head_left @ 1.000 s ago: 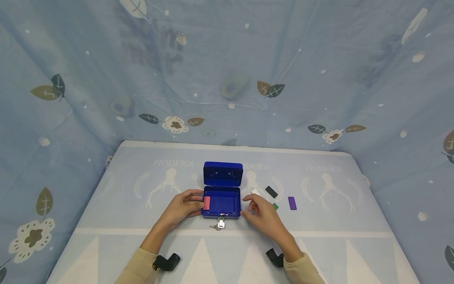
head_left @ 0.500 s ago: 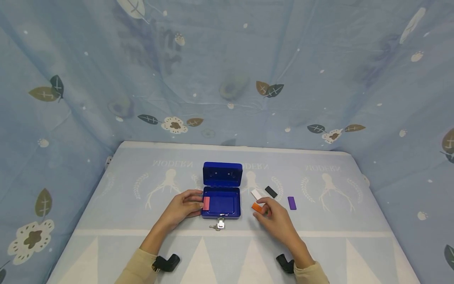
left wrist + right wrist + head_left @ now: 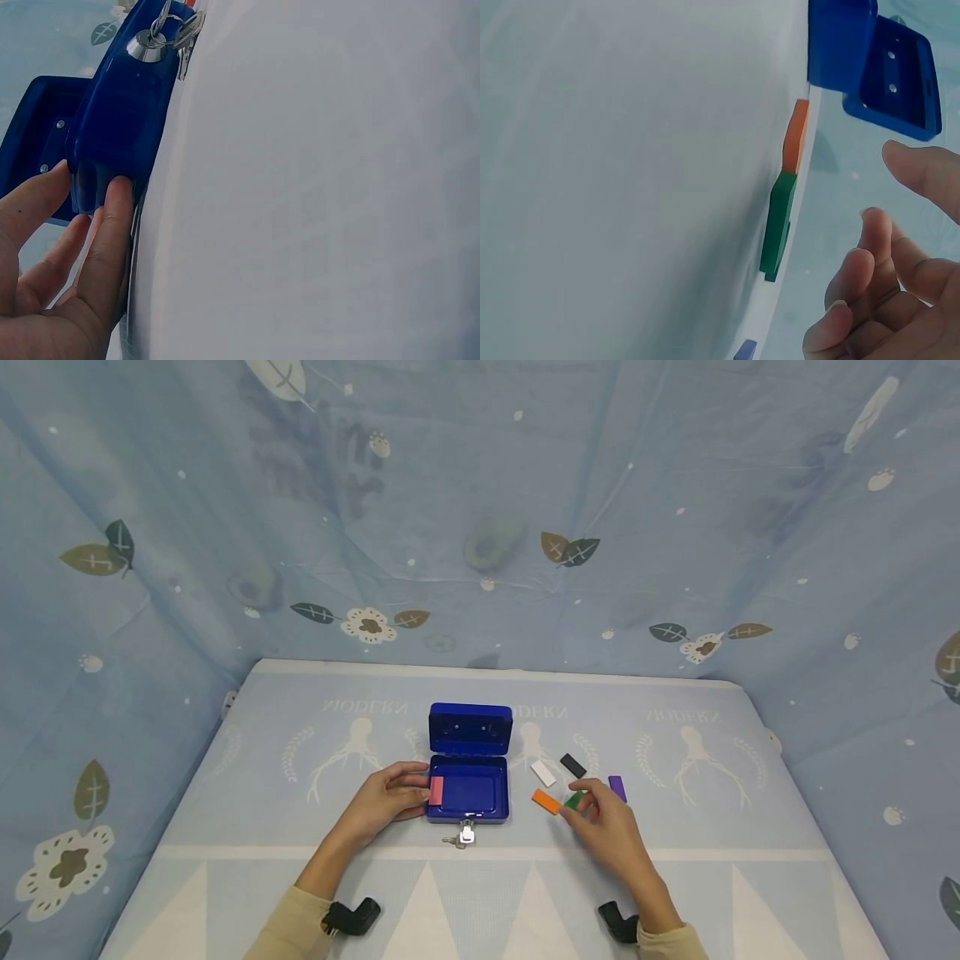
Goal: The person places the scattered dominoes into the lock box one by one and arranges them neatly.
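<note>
A blue cash box [image 3: 471, 793] stands with its lid [image 3: 470, 729] raised, and a pink block [image 3: 437, 791] lies inside along the left wall. My left hand [image 3: 381, 797] rests its extended fingers and thumb against the box's left side. Over the green block [image 3: 573, 800] my right hand [image 3: 609, 828] hovers, thumb and fingertips apart; in the right wrist view nothing sits between them. Left of the green block is an orange block [image 3: 546, 802]. Keys [image 3: 452, 840] hang from the lock [image 3: 467, 832] at the box's front.
A white block [image 3: 543, 773] and a black block [image 3: 573, 766] lie behind the orange and green ones. Further right is a purple block [image 3: 617, 787], partly beside my right hand. A patterned cloth covers the table [image 3: 300, 877]; blue curtains hang around it.
My right hand has moved right, away from the box, past the orange block to the green one, uncovering the orange block. My left hand stays against the box.
</note>
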Demonstrator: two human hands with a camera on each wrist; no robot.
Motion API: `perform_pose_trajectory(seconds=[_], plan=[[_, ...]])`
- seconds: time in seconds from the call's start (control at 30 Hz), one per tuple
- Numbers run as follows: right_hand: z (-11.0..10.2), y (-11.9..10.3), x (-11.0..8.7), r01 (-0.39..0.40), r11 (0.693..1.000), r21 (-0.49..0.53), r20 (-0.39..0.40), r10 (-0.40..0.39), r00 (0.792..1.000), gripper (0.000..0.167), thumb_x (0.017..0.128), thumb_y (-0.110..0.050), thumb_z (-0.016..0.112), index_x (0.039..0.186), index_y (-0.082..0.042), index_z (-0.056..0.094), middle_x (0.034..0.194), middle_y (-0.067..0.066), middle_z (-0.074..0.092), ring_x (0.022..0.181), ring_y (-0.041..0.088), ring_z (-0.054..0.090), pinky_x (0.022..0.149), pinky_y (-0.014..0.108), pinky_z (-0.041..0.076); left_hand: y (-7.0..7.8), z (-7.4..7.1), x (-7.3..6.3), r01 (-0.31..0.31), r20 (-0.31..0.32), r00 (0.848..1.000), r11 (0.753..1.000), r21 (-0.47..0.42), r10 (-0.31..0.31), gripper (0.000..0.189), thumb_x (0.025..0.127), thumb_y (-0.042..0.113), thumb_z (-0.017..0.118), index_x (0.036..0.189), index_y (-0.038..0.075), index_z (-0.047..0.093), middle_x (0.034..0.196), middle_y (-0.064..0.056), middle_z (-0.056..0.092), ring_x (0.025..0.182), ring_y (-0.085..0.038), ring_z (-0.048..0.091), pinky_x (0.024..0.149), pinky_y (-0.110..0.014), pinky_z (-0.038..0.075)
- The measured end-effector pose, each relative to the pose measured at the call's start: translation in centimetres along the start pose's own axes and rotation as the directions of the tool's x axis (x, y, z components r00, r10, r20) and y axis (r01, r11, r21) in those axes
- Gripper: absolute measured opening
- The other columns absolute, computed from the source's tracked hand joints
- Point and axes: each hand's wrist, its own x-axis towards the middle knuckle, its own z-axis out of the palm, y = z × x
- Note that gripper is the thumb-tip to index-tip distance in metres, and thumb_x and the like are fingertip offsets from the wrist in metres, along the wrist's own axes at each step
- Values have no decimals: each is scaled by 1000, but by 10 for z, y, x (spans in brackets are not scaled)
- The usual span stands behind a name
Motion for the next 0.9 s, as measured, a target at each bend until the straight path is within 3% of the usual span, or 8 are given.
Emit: perform_pose_trajectory(seconds=[0.23,0.43,0.53,0.9], plan=[[-8,5,-1,-139,990,-10,47,139,989,40,83,-14,84,118,-5,65,82,-3,58,66,12,49,55,25,41,0,1,0,5,0,1000,1000,2,-5,52,91,0,70,139,-5,51,123,-25,60,103,-28,67,84,-40,59],[-12,9,-2,-280,958,-59,147,286,947,59,83,-21,83,129,-1,54,86,2,59,68,16,50,58,28,42,0,1,0,9,-1,1000,1000,7,-9,52,91,-1,70,139,-5,50,123,-25,60,103,-28,67,84,-40,59],[-12,12,-3,-296,952,-77,169,305,937,66,83,-25,83,132,1,48,86,3,60,71,16,52,62,31,44,0,0,1,3,5,1000,1000,10,-3,53,91,0,70,140,-5,49,124,-26,59,104,-28,67,84,-40,59],[-3,19,0,-262,955,-139,133,280,951,59,85,-27,81,126,3,50,78,1,58,67,15,51,60,31,43,0,-1,0,6,13,1000,1000,9,-6,54,92,1,71,141,-5,49,127,-27,58,106,-29,66,85,-39,59]])
